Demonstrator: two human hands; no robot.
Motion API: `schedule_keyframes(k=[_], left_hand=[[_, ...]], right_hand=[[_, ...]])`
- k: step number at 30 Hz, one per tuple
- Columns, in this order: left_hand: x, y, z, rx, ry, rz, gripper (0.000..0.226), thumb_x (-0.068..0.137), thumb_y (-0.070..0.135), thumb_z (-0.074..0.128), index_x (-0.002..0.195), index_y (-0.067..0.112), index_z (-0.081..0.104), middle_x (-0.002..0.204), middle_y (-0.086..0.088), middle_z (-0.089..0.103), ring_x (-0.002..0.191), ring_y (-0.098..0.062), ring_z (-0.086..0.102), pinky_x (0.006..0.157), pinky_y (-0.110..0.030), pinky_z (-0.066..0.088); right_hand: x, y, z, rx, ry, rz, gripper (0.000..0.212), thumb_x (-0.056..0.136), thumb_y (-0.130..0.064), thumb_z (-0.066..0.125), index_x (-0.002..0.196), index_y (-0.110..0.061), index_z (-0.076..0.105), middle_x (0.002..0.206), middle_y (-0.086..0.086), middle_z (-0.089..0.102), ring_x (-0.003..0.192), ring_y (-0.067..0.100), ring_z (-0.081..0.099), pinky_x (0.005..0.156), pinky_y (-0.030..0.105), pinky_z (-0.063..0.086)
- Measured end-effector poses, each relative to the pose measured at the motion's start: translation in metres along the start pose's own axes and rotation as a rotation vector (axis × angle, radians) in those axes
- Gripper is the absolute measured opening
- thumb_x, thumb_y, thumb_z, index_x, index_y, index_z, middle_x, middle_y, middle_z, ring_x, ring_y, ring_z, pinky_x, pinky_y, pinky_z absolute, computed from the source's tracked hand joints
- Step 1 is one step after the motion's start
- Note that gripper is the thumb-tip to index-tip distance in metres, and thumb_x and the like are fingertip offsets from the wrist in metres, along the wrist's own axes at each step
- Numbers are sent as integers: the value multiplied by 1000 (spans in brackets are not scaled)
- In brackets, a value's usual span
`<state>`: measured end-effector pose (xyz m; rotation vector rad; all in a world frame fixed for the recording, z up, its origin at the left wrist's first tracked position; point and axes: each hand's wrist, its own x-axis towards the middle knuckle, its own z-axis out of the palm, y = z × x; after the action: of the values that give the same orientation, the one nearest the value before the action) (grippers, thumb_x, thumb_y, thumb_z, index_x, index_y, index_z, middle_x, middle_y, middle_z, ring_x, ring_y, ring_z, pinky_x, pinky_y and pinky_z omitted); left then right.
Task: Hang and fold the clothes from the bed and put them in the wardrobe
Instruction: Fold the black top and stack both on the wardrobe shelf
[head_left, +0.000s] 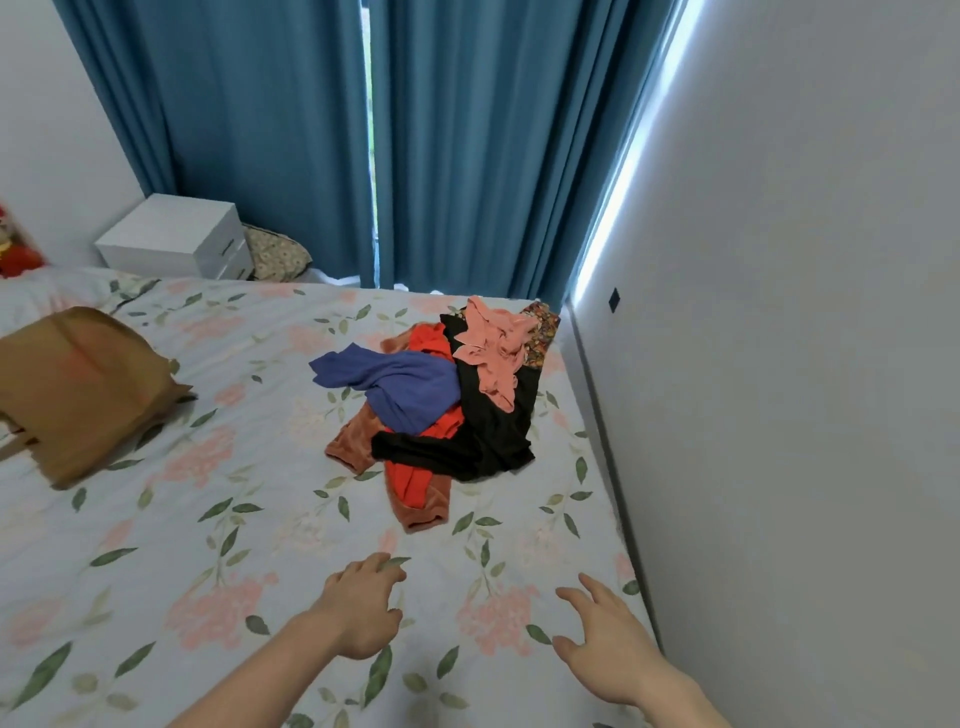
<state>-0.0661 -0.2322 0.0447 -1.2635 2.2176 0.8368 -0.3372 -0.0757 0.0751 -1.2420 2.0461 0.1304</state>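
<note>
Your left hand (361, 605) is out over the near part of the bed (156, 545), fingers loosely curled downward, tips at or just above the floral sheet; contact is hard to confirm from this angle. It holds nothing. Your right hand (605, 642) is to its right, near the bed's right edge by the wall (779, 364), fingers spread and relaxed, also holding nothing.

The clothes pile (441, 400) sits farther up the bed, right of centre, well apart from both hands. In it: a blue garment (400, 384) on the left, a black garment (488, 431) across the middle and right, a pink garment (493, 353) on top at the far side, a red garment (415, 483) and a rust-brown garment (421, 512) trailing nearest you. A patterned piece (540, 332) peeks out at the far right.

A brown paper bag (78, 389) lies on the bed's left side. A white drawer unit (176, 236) stands beyond the bed, blue curtains (260, 130) behind it.
</note>
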Motion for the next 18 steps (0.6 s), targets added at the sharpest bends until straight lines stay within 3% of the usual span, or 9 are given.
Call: schedule_keyframes(k=[6, 13, 18], left_hand=[[105, 21, 20, -46, -80, -170, 64, 97, 35, 46, 158, 23, 27, 165, -3, 15, 147, -31, 26, 117, -44, 30], [263, -25, 81, -43, -85, -354, 73, 92, 34, 53, 157, 20, 22, 166, -6, 5, 143, -35, 28, 111, -44, 40], [372, -69, 132, -53, -46, -440, 116, 77, 57, 73, 160, 28, -3, 167, -2, -16, 149, -42, 12, 112, -54, 38]], right_hand=[[121, 46, -17, -114, -92, -49, 70, 98, -44, 51, 160, -31, 22, 170, -3, 2, 156, 24, 8, 124, 45, 21], [294, 71, 32, -150, -100, -63, 73, 101, -38, 50, 162, -29, 12, 170, -3, -3, 155, 26, 12, 120, 43, 31], [410, 73, 74, -66, 15, -74, 78, 101, -35, 53, 162, -28, 5, 170, -1, -2, 154, 26, 17, 117, 40, 35]])
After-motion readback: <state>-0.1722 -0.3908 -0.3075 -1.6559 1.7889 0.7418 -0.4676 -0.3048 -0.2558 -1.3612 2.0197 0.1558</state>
